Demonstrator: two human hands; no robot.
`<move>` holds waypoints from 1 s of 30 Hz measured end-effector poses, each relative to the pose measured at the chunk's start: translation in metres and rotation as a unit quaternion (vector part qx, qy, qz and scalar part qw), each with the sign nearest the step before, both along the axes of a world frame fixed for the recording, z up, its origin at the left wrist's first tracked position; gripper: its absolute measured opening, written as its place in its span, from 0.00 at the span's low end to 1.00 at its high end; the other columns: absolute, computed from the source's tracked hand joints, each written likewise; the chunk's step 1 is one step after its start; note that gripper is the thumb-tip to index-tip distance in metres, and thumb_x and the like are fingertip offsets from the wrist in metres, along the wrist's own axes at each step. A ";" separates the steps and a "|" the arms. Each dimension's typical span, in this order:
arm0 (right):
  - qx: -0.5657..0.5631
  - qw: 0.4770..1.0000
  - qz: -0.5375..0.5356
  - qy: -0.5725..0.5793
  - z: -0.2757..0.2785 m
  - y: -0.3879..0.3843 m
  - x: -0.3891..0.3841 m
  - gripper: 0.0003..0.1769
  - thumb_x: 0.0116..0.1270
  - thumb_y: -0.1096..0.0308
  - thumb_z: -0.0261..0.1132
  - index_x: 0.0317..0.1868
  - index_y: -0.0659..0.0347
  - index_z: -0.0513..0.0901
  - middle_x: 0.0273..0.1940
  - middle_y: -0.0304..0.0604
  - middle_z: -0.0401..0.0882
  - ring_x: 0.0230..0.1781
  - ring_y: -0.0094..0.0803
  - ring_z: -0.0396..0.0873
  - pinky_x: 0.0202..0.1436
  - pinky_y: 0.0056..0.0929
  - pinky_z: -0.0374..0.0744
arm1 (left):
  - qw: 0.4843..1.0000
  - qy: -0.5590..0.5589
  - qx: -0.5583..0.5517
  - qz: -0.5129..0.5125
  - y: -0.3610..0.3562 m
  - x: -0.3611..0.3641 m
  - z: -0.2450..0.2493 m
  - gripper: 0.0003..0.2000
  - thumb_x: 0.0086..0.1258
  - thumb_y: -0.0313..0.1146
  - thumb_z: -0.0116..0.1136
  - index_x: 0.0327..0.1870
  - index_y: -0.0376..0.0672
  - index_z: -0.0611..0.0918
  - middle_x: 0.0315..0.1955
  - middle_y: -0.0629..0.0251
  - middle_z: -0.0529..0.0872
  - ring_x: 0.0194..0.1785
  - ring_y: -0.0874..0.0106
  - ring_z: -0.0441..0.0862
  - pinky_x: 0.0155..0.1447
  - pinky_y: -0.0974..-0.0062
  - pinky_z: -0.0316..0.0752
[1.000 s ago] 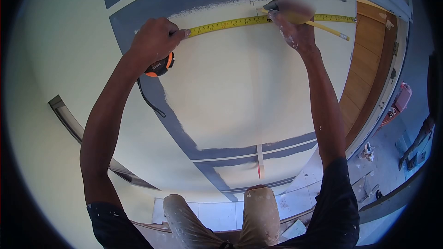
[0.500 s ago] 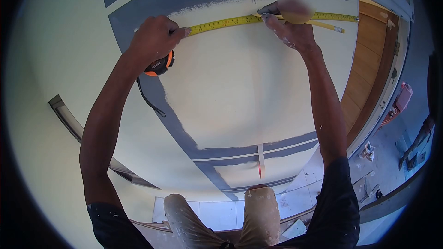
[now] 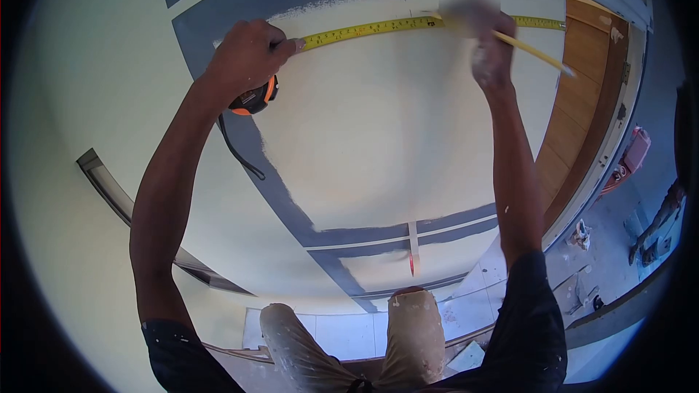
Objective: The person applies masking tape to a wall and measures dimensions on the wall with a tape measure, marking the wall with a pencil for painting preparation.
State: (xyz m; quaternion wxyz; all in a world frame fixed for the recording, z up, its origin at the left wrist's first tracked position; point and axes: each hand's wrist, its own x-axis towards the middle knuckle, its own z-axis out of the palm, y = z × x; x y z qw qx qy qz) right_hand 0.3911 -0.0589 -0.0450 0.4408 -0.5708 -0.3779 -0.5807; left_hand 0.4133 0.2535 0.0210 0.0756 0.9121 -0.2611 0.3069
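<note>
My left hand (image 3: 247,54) is closed around the left part of a tape measure, its thumb on the yellow blade (image 3: 364,30). The black and orange tape case (image 3: 255,97) shows below that hand, with a dark wrist strap (image 3: 237,153) hanging from it. The blade runs across a wall (image 3: 364,124) painted cream with blue-grey bands, reaching the wall's right edge. In my right hand (image 3: 493,58), a yellow pencil (image 3: 535,54) slants with its far end down to the right. That hand is partly blurred and covers a stretch of the blade.
A wooden door frame (image 3: 579,94) stands open at the right. Beyond it are a pink object (image 3: 637,149) and part of another person's leg (image 3: 659,218). Below, my paint-spotted knees (image 3: 415,327) are above a tiled floor (image 3: 346,335). A dark recessed strip (image 3: 109,189) is at left.
My right hand has moved right, off the blade's middle, and the pencil's rear end has swung down and outward. My left hand stays nearly where it was on the tape.
</note>
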 end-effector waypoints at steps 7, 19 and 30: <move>0.460 0.873 -0.148 -0.066 -0.096 -0.076 -0.035 0.24 0.73 0.53 0.50 0.57 0.64 0.73 0.47 0.47 0.76 0.31 0.25 0.73 0.29 0.21 0.72 | 0.979 0.106 -0.071 -0.158 0.005 -0.007 -0.032 0.20 0.69 0.43 0.59 0.24 0.32 0.82 0.16 0.60 0.81 0.21 0.75 0.77 0.29 0.74 0.73; 0.444 0.883 0.059 0.137 -0.055 0.013 -0.050 0.28 0.76 0.48 0.50 0.68 0.54 0.64 0.43 0.44 0.80 0.20 0.14 0.61 0.17 0.11 0.59 | 0.988 0.077 -0.069 -0.112 0.164 -0.017 -0.043 0.14 0.67 0.34 0.59 0.22 0.34 0.82 0.14 0.66 0.79 0.19 0.80 0.72 0.26 0.77 0.69; 0.469 0.866 0.083 0.149 -0.045 0.102 -0.021 0.19 0.68 0.65 0.64 0.54 0.68 0.74 0.25 0.30 0.68 0.22 0.14 0.60 0.24 0.16 0.61 | 0.984 0.124 -0.110 -0.067 0.277 -0.046 -0.050 0.12 0.65 0.28 0.58 0.21 0.32 0.81 0.15 0.64 0.80 0.21 0.78 0.73 0.30 0.77 0.70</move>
